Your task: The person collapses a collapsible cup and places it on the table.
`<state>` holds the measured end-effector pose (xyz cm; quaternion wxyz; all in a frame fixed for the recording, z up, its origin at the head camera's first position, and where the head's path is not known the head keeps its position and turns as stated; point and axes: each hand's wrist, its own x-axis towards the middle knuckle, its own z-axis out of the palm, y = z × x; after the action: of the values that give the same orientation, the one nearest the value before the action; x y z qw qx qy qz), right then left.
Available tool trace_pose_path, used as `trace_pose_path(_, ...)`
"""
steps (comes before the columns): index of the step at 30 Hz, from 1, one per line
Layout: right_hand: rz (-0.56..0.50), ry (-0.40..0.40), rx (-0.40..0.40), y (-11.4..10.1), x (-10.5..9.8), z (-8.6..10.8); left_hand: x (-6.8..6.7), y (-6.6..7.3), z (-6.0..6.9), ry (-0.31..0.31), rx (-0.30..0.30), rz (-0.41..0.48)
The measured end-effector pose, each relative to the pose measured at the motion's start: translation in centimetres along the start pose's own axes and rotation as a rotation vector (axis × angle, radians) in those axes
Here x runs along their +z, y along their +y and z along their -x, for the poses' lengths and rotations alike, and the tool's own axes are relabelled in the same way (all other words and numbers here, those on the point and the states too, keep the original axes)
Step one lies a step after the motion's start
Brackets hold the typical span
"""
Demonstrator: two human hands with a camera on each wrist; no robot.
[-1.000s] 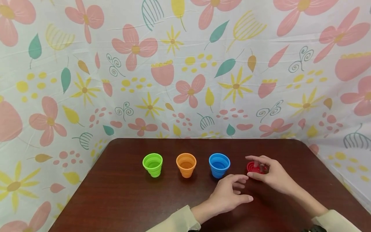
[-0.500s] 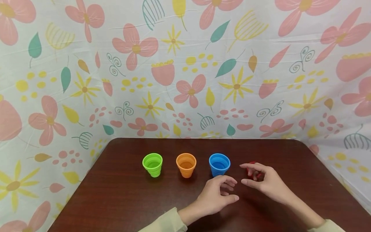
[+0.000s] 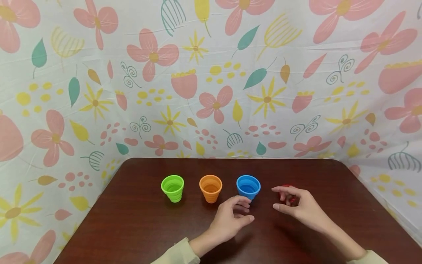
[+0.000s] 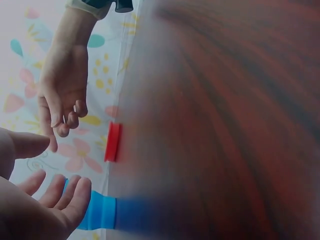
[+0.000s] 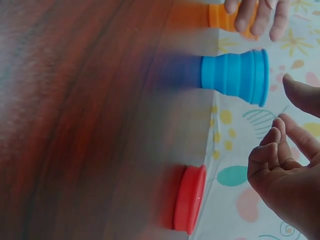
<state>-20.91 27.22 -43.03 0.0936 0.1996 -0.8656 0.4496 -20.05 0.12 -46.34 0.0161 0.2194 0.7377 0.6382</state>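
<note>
Three collapsible cups stand upright in a row on the table: a green cup, an orange cup and a blue cup. At the row's right end lies a red collapsible cup, folded flat; my right hand mostly covers it in the head view. My left hand hovers in front of the blue cup with relaxed fingers, holding nothing. Raised in front of the red cup, my right hand holds nothing either, thumb and fingers apart. In the right wrist view it is clear of the red cup.
The dark brown wooden table has rounded far corners. A white cloth printed with flowers and leaves hangs behind it and along the sides.
My left hand has moved left, away from the right hand, to in front of the blue cup. My right hand has shifted slightly left and nearer. The cups have stayed put.
</note>
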Motion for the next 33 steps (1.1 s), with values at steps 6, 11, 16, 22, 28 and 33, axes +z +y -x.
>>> trace_pose_path(6,-0.009,-0.017,0.006,-0.1,0.0,-0.5,-0.5,-0.1,0.5,0.078,-0.004,0.023)
trace_pose_path(11,-0.013,-0.037,0.017,0.0,0.2,-1.1,-0.4,-0.2,0.5,0.141,-0.016,-0.004)
trace_pose_path(16,-0.018,-0.048,0.037,0.3,0.6,-1.8,-0.3,-0.2,0.3,0.197,-0.036,-0.056)
trace_pose_path(22,-0.023,-0.054,0.017,0.8,1.1,-2.8,0.0,-0.2,-0.5,0.250,-0.054,-0.136)
trace_pose_path(28,-0.095,-0.113,0.038,1.3,1.6,-3.7,0.6,-0.4,-1.3,0.263,-0.057,-0.155)
trace_pose_path(33,-0.094,-0.143,0.021,1.7,2.0,-4.6,0.9,-0.7,-2.2,0.251,-0.064,-0.120)
